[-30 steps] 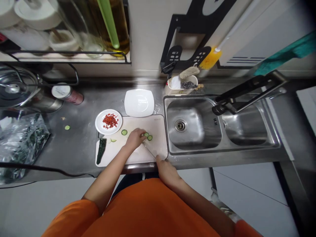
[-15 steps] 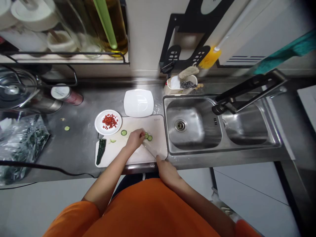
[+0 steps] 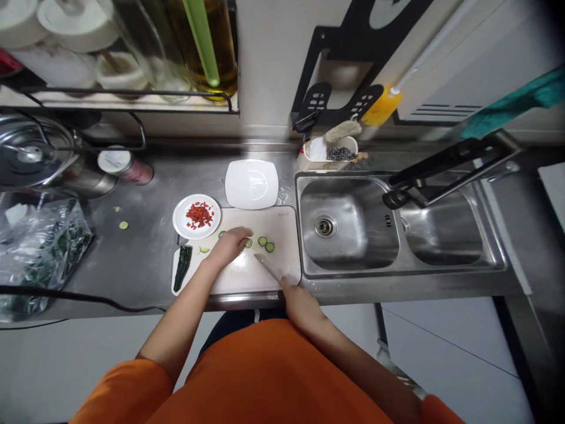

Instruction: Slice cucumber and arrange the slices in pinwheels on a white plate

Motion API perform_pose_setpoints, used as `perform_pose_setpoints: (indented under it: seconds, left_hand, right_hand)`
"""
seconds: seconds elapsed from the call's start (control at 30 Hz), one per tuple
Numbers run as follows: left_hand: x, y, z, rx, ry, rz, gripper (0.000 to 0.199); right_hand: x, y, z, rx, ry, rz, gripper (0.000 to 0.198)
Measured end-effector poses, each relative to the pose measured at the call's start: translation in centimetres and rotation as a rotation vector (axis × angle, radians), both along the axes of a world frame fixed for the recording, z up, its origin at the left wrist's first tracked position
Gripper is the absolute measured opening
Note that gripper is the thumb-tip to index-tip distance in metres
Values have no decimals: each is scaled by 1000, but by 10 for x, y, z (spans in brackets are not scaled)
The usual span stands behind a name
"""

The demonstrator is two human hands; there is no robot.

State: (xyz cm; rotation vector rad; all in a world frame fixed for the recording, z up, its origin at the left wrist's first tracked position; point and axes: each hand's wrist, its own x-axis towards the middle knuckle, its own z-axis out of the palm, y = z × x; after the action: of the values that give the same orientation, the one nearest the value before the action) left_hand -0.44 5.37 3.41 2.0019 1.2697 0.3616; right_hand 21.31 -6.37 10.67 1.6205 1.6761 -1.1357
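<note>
My right hand (image 3: 302,306) is closed round the handle of a knife (image 3: 268,268), whose blade points up and left over the white cutting board (image 3: 229,280). My left hand (image 3: 229,244) is above the middle of the board, fingers bent together at a cucumber slice (image 3: 248,242). Two more cucumber slices (image 3: 266,244) lie just right of it, and another slice (image 3: 221,234) is partly hidden behind the hand. At the board's left end are a dark green cucumber piece (image 3: 182,268) and a pale offcut (image 3: 203,249).
A white plate (image 3: 175,227) of chopped red bits overlaps the board's upper left corner. Behind the board stands an empty square white dish (image 3: 251,184). A double steel sink (image 3: 353,224) with a black tap (image 3: 435,176) lies right; a plastic bag of greens (image 3: 44,253) lies left.
My left hand has shifted left, away from the two right-hand slices, and a slice by its fingertips now shows. The knife stays nearly in place. The view has moved slightly.
</note>
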Motion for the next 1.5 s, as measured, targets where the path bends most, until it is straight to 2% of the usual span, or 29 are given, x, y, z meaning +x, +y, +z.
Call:
perform_pose_setpoints:
  seconds: [0.13,0.3,0.63,0.87,1.5]
  left_hand:
    - [5,-28,-12,120,98,279,23]
    - [10,-50,-28,122,159,401,25]
    - [10,-47,-33,90,56,427,21]
    - [10,-48,-30,75,63,431,24]
    - [11,-47,-32,71,59,461,21]
  right_hand:
    - [1,0,0,5,22,-8,54]
    - [1,0,0,9,30,0,46]
    - [-22,13,3,127,-20,47,49]
    - [-39,25,4,129,-1,66,38]
    - [-44,28,7,141,-26,71,38]
